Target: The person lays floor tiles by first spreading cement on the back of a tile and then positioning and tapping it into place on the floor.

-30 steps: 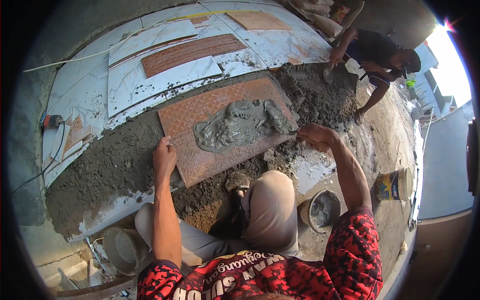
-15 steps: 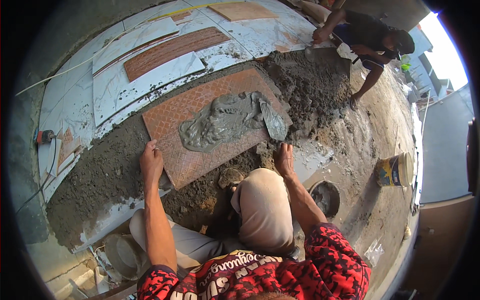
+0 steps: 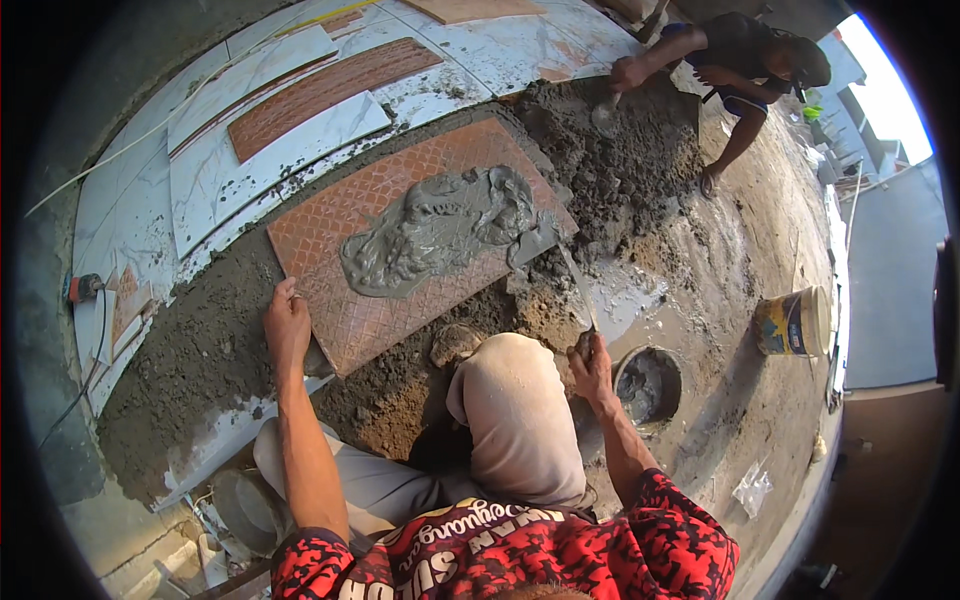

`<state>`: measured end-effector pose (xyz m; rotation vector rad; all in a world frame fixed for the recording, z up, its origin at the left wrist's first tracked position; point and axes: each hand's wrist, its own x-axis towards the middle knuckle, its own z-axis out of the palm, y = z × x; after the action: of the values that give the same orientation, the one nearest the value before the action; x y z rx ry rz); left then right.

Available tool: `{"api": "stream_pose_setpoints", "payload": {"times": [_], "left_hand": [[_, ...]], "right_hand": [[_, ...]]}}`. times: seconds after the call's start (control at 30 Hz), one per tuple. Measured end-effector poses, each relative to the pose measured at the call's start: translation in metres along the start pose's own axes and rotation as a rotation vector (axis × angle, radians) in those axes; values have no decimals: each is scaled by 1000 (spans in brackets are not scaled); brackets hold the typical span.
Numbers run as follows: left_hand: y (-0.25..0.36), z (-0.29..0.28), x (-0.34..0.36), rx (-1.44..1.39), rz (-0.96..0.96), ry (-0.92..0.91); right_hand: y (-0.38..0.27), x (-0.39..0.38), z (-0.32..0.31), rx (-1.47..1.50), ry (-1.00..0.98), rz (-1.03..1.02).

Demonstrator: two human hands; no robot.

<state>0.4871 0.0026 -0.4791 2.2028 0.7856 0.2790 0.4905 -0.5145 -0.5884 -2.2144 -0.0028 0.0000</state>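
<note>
A brown patterned tile point(image 3: 350, 335) carries a thick pool of wet grey mortar point(image 3: 425, 235) over its upper middle. My left hand point(image 3: 288, 320) grips the tile's left edge, fingers at the rim. My right hand point(image 3: 592, 370) is closed round the handle of a trowel point(image 3: 532, 247), whose blade lies at the tile's right end in the mortar. Under and around the tile is a bed of rough, dark mortar point(image 3: 190, 360). My bent knee point(image 3: 510, 400) is just below the tile.
A co-worker point(image 3: 760, 70) crouches at upper right, a hand point(image 3: 628, 72) on a tool in the mortar. White tiles point(image 3: 130, 200) with loose brown pieces point(image 3: 330, 95) lie behind. A round mortar container point(image 3: 648, 365), a bucket point(image 3: 800, 320) and a power tool point(image 3: 85, 288) stand at the sides.
My right hand has moved down and left, drawing the trowel handle toward me, while the blade turns at the tile's right end. The whole view has shifted slightly; my left hand still grips the tile.
</note>
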Motion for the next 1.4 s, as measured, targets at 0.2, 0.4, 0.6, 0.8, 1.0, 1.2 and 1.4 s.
{"api": "stream_pose_setpoints", "payload": {"times": [0.2,0.4,0.6,0.8,1.0,1.2,1.4], "left_hand": [[-16,7,12,-65,66,23],[-18,9,17,-117,42,-31],[-42,11,20,-244,59,-67],[-43,15,27,-215,59,-92],[-35,21,28,-145,87,-116],[-34,16,28,-77,93,-79],[-45,11,34,-5,121,-59]], "right_hand": [[-97,100,-25,560,-301,376],[-51,31,-63,315,-426,614],[-58,-67,-194,-57,-63,661],[-56,-56,-280,-944,-351,897],[99,-53,-234,-1184,-274,512],[74,-55,-225,-1133,-471,522],[48,-33,-192,-1232,-526,462]]}}
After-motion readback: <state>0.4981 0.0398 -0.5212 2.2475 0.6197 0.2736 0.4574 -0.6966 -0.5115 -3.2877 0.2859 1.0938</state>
